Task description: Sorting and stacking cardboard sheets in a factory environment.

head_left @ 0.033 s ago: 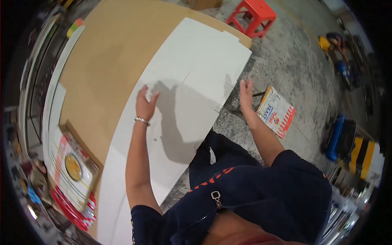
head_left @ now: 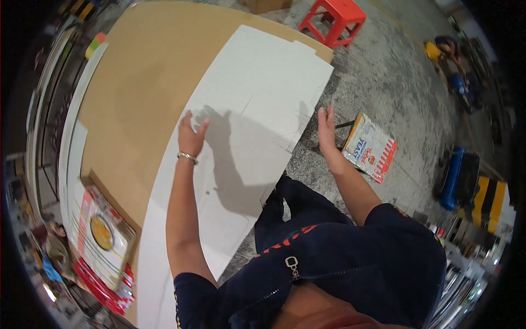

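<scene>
A long white sheet [head_left: 263, 82] lies along the right side of a large brown board [head_left: 148, 71]. My left hand [head_left: 190, 137], with a bracelet at the wrist, hovers over the white sheet; its fingers and thumb are apart and nothing is in them. Just past the sheet's right edge, my right hand [head_left: 326, 131] is held up with its fingers stretched out, also holding nothing. Shadows of both hands fall on the sheet. Whether either hand touches it, I cannot tell.
Beside my right hand is a printed white-and-red package [head_left: 370, 148]. A picture-printed carton [head_left: 104, 236] and red packaging [head_left: 107, 285] sit at the near left. Beyond the board's far right corner stands a red stool [head_left: 337, 22]. A blue cylinder [head_left: 452, 178] is farther right.
The whole view has shifted slightly. Both hands keep nearly the same pose over and beside the white sheet.
</scene>
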`<act>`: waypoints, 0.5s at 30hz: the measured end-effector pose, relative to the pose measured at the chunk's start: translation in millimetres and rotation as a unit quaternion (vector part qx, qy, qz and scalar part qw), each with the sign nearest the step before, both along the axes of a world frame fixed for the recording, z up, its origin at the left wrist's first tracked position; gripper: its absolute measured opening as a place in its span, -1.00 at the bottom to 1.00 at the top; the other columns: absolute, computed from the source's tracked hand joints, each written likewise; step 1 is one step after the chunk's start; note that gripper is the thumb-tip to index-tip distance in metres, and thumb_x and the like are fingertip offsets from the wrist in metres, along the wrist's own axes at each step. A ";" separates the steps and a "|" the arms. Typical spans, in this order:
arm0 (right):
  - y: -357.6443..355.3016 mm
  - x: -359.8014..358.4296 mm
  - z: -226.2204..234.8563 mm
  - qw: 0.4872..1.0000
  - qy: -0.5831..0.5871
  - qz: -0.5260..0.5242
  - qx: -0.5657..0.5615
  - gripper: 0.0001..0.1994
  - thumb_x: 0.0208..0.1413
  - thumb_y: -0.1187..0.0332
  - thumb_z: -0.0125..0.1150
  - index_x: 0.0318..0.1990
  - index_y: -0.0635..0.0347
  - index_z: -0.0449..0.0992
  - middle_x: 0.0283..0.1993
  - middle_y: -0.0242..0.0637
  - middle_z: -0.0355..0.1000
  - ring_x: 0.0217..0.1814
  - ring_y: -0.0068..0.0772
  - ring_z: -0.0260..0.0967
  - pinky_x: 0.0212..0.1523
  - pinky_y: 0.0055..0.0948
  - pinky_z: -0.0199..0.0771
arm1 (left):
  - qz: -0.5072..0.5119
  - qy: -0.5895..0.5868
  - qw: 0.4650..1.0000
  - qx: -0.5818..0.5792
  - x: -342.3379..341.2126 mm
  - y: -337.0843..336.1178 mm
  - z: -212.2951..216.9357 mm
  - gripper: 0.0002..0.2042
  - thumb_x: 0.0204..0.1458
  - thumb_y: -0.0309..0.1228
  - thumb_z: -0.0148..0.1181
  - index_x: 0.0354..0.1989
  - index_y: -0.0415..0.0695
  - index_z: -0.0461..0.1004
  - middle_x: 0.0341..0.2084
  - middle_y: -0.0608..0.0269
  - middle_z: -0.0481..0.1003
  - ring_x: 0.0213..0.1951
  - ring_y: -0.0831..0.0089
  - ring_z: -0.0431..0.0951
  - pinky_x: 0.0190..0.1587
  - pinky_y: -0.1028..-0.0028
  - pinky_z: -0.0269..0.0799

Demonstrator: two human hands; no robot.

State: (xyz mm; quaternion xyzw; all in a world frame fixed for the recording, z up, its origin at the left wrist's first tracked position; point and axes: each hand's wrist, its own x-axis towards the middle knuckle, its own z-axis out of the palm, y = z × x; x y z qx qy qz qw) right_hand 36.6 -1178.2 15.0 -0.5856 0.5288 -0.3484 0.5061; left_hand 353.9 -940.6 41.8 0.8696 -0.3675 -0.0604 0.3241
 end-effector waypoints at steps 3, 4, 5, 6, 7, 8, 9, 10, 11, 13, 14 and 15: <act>9.5 -4.7 -20.4 0.996 -0.049 0.016 0.076 -0.26 0.22 0.01 -0.11 0.33 0.37 -0.21 0.40 0.05 -0.19 0.44 -0.16 -0.23 0.36 -0.38 -0.22 | -0.003 -0.001 0.999 0.040 37.3 -75.2 -16.9 -0.26 -0.04 0.00 0.18 0.14 -0.39 0.18 0.03 -0.20 0.29 0.10 -0.03 0.28 0.15 0.23 0.19; 13.9 1.9 -22.1 0.995 -0.057 0.013 0.078 -0.26 0.22 0.01 -0.11 0.33 0.37 -0.21 0.40 0.05 -0.19 0.44 -0.16 -0.23 0.36 -0.38 -0.22 | 0.025 -0.020 0.997 0.072 52.0 -88.6 -24.7 -0.25 -0.04 0.04 0.15 0.15 -0.36 0.19 0.05 -0.20 0.27 0.11 -0.04 0.26 0.16 0.21 0.18; 21.7 9.8 -23.8 0.994 -0.061 0.016 0.093 -0.26 0.22 0.02 -0.12 0.33 0.36 -0.22 0.40 0.05 -0.19 0.44 -0.17 -0.22 0.36 -0.38 -0.22 | 0.056 -0.038 0.992 0.103 66.2 -98.4 -32.5 -0.23 -0.05 0.09 0.13 0.16 -0.33 0.19 0.07 -0.19 0.26 0.12 -0.04 0.24 0.17 0.20 0.16; 25.5 11.3 -24.4 0.992 -0.058 0.016 0.108 -0.27 0.23 0.03 -0.12 0.34 0.35 -0.23 0.40 0.04 -0.19 0.44 -0.18 -0.22 0.36 -0.38 -0.23 | 0.053 -0.040 0.992 0.106 68.5 -112.7 -36.6 -0.23 -0.05 0.09 0.13 0.16 -0.33 0.19 0.07 -0.19 0.26 0.12 -0.04 0.24 0.17 0.20 0.16; 26.4 15.4 -25.4 0.992 -0.059 0.016 0.111 -0.27 0.23 0.03 -0.12 0.34 0.35 -0.23 0.40 0.04 -0.19 0.44 -0.18 -0.22 0.36 -0.38 -0.23 | 0.059 -0.073 0.987 0.131 70.5 -122.2 -40.9 -0.23 -0.07 0.13 0.11 0.16 -0.27 0.21 0.07 -0.16 0.25 0.13 -0.03 0.22 0.17 0.17 0.15; 27.7 20.7 -26.7 0.990 -0.062 0.002 0.128 -0.28 0.23 0.04 -0.13 0.34 0.34 -0.22 0.39 0.02 -0.15 0.43 -0.19 -0.19 0.35 -0.38 -0.20 | 0.069 -0.108 0.979 0.157 73.2 -128.7 -45.3 -0.23 -0.08 0.17 0.08 0.17 -0.21 0.23 0.07 -0.13 0.25 0.14 -0.02 0.19 0.16 0.14 0.13; 29.7 20.8 -29.5 0.987 -0.060 -0.013 0.147 -0.29 0.24 0.05 -0.13 0.34 0.32 -0.22 0.38 -0.01 -0.12 0.41 -0.20 -0.15 0.34 -0.38 -0.18 | 0.058 -0.096 0.979 0.172 62.6 -143.5 -46.1 -0.25 -0.10 0.18 0.09 0.15 -0.16 0.26 0.06 -0.10 0.25 0.13 0.01 0.18 0.14 0.12 0.13; 31.4 19.5 -31.0 0.986 -0.058 -0.008 0.156 -0.29 0.24 0.05 -0.13 0.34 0.32 -0.22 0.38 -0.01 -0.12 0.41 -0.20 -0.15 0.34 -0.38 -0.18 | 0.050 -0.086 0.977 0.188 47.5 -159.4 -42.1 -0.28 -0.11 0.18 0.09 0.14 -0.11 0.30 0.05 -0.06 0.26 0.12 0.04 0.18 0.13 0.10 0.12; 34.7 21.1 -29.9 0.973 -0.155 -0.025 0.171 -0.31 0.24 0.06 -0.12 0.34 0.31 -0.19 0.36 -0.05 -0.07 0.38 -0.22 -0.10 0.33 -0.38 -0.15 | 0.059 -0.115 0.975 0.183 39.6 -163.2 -42.4 -0.29 -0.12 0.18 0.10 0.12 -0.09 0.32 0.02 -0.03 0.27 0.10 0.06 0.19 0.11 0.11 0.13; 40.5 31.4 -23.8 0.939 -0.247 -0.113 0.210 -0.36 0.24 0.08 -0.11 0.32 0.28 -0.10 0.31 -0.13 0.02 0.31 -0.27 -0.01 0.29 -0.37 -0.07 | 0.079 -0.149 0.968 0.185 35.4 -166.1 -43.0 -0.31 -0.12 0.17 0.11 0.10 -0.08 0.34 0.00 0.00 0.29 0.08 0.07 0.20 0.10 0.12 0.13; 42.3 33.3 -27.3 0.938 -0.249 -0.105 0.219 -0.36 0.24 0.08 -0.11 0.32 0.28 -0.10 0.31 -0.13 0.02 0.31 -0.27 -0.01 0.29 -0.37 -0.07 | 0.069 -0.129 0.975 0.170 36.0 -164.9 -43.2 -0.31 -0.13 0.17 0.12 0.10 -0.09 0.35 0.00 0.01 0.29 0.08 0.08 0.21 0.10 0.12 0.12; 42.7 32.1 -32.1 0.942 -0.243 -0.101 0.207 -0.36 0.24 0.08 -0.10 0.32 0.28 -0.09 0.31 -0.13 0.02 0.31 -0.26 -0.01 0.29 -0.37 -0.07 | 0.060 -0.107 0.980 0.154 38.3 -162.5 -43.3 -0.31 -0.13 0.16 0.12 0.09 -0.10 0.35 0.00 0.01 0.29 0.08 0.09 0.21 0.10 0.12 0.12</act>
